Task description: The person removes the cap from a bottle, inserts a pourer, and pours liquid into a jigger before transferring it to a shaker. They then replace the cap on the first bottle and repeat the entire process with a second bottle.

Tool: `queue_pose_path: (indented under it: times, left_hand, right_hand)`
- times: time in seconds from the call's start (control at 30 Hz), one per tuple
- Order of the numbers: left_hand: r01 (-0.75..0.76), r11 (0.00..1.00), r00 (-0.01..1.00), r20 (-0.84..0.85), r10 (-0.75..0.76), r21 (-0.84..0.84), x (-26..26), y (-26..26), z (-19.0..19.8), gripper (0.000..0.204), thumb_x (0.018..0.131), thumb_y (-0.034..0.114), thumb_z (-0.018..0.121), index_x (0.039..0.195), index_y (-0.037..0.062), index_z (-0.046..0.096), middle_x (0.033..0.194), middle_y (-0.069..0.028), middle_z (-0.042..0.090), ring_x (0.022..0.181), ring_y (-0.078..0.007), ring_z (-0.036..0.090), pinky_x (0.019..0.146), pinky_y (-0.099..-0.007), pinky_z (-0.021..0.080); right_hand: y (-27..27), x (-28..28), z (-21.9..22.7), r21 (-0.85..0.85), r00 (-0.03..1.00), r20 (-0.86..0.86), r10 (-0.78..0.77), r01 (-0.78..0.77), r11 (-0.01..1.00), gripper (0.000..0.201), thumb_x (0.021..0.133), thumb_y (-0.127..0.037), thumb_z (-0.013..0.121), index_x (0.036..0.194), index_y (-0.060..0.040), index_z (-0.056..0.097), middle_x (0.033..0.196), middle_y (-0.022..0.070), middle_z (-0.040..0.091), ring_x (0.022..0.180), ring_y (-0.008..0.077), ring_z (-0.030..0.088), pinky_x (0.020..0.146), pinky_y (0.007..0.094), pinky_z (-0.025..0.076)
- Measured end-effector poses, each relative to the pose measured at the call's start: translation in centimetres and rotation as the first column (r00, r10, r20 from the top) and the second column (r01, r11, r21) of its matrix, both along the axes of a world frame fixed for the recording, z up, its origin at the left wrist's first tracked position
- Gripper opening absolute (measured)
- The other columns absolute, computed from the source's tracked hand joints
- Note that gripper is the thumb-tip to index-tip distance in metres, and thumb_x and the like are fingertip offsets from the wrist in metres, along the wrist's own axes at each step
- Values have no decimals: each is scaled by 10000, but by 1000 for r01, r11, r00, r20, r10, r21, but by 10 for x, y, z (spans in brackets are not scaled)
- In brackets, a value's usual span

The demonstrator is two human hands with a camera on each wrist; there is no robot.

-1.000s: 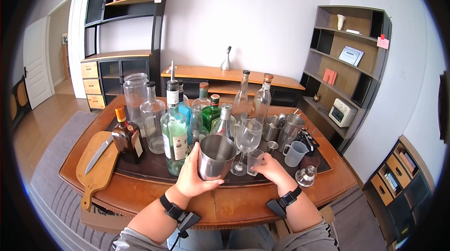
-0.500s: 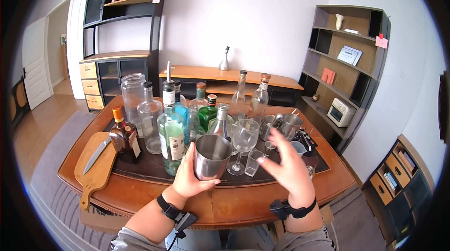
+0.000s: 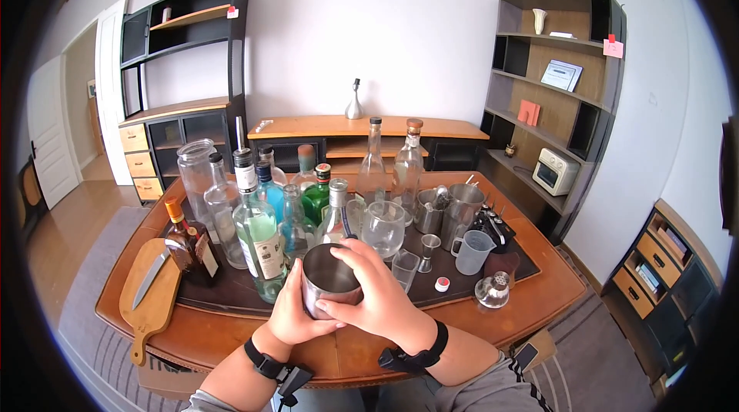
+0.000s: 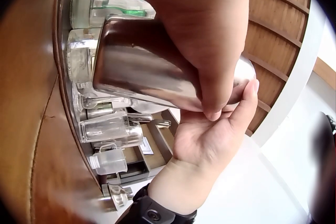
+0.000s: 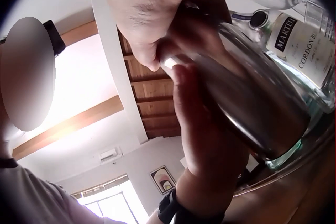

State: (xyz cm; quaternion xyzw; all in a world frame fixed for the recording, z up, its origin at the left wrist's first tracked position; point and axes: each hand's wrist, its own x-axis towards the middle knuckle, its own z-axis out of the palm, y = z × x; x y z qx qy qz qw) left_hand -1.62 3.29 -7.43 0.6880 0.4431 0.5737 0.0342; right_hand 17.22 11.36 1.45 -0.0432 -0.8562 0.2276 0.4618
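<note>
A steel shaker cup [image 3: 331, 277] is held over the table's front edge, its open rim facing up toward the head camera. My left hand [image 3: 283, 312] wraps its left side, thumb across the front. My right hand [image 3: 377, 289] grips the right side, fingers over the far rim and thumb on the near side. In the left wrist view the cup [image 4: 142, 66] lies between both hands, its base free of fingers. A small square-sided glass [image 3: 405, 267] stands just behind the right hand. The stemmed glass [image 3: 382, 227] behind it is partly hidden by that hand.
Several bottles crowd the left, including a clear one with a pourer [image 3: 259, 243]. A knife [image 3: 151, 280] lies on a cutting board [image 3: 150, 320]. To the right are a jigger [image 3: 429, 253], a plastic measuring jug [image 3: 472, 253], a red-and-white cap [image 3: 442, 284] and a metal-topped strainer piece [image 3: 493, 289].
My right hand has let go of the small square glass, moved left and taken hold of the shaker cup. My left hand has kept its grip. The head view has shifted.
</note>
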Motion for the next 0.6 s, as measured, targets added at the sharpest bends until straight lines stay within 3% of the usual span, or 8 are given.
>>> queue_pose_path:
  times: [0.17, 0.2, 0.27, 0.3, 0.33, 0.4, 0.5, 0.6]
  left_hand:
    - [137, 990, 983, -123, -133, 26, 0, 3, 12, 1357, 649, 306, 935, 1586, 82, -20, 1415, -262, 439, 1179, -344, 590, 1004, -464, 460]
    - [118, 992, 986, -124, -112, 47, -2, 5, 14, 1344, 647, 270, 933, 1586, 74, -9, 1394, -241, 458, 1141, -315, 604, 992, -456, 463]
    - [144, 989, 988, 48, -146, 31, -4, 7, 12, 1294, 666, 204, 913, 1588, 75, 13, 1371, -216, 473, 1106, -295, 617, 996, -454, 456]
    - [131, 991, 989, 74, -132, 17, -5, 7, 11, 1269, 676, 182, 901, 1588, 75, 25, 1358, -209, 481, 1094, -287, 620, 996, -449, 454]
    - [118, 993, 988, 98, -117, 2, -5, 7, 10, 1244, 685, 160, 889, 1588, 75, 38, 1344, -201, 489, 1082, -279, 623, 997, -444, 453]
    - [98, 995, 991, 94, -95, -26, -6, 6, 9, 1203, 697, 125, 869, 1587, 73, 61, 1322, -190, 502, 1062, -263, 629, 992, -433, 454]
    - [93, 995, 995, 41, -91, -47, -3, 5, 13, 1137, 708, 91, 850, 1581, 67, 122, 1258, -171, 541, 1006, -229, 640, 958, -402, 470]
    - [98, 992, 994, 57, -94, -76, -5, 6, 10, 1104, 710, 73, 841, 1574, 65, 155, 1218, -158, 563, 976, -215, 641, 937, -390, 479]
  right_hand:
    - [16, 37, 21, 83, 984, -160, -77, 91, 992, 679, 707, -139, 848, 1294, -33, 524, 1407, 180, 464, 1295, 322, 490, 1029, 409, 460]
    - [13, 48, 28, -167, 977, -207, -47, 12, 986, 689, 720, -104, 832, 1321, -49, 500, 1439, 148, 438, 1298, 275, 482, 960, 358, 523]
    - [32, 68, 34, -212, 924, -334, -188, 121, 970, 649, 722, -128, 837, 1278, -13, 523, 1355, 164, 517, 1276, 287, 499, 1086, 401, 387]
    - [37, 74, 37, -306, 879, -450, -158, 14, 952, 637, 737, -119, 824, 1284, -17, 515, 1361, 154, 507, 1275, 275, 496, 1106, 400, 360]
    - [56, 87, 34, -221, 872, -435, -226, 140, 965, 632, 746, -79, 808, 1297, -18, 505, 1371, 150, 484, 1250, 265, 516, 1040, 379, 446]
    - [62, 98, 38, -357, 829, -462, -315, 151, 922, 621, 736, -38, 804, 1287, -18, 518, 1377, 167, 466, 1211, 262, 548, 922, 347, 544]
    - [71, 109, 39, -21, 768, -356, -532, 563, 826, 614, 717, -22, 814, 1265, -21, 539, 1366, 183, 466, 1181, 267, 572, 820, 326, 595]
    - [85, 111, 26, -56, 758, -295, -582, 594, 802, 607, 701, -39, 833, 1242, -26, 558, 1358, 197, 471, 1181, 296, 575, 827, 347, 593]
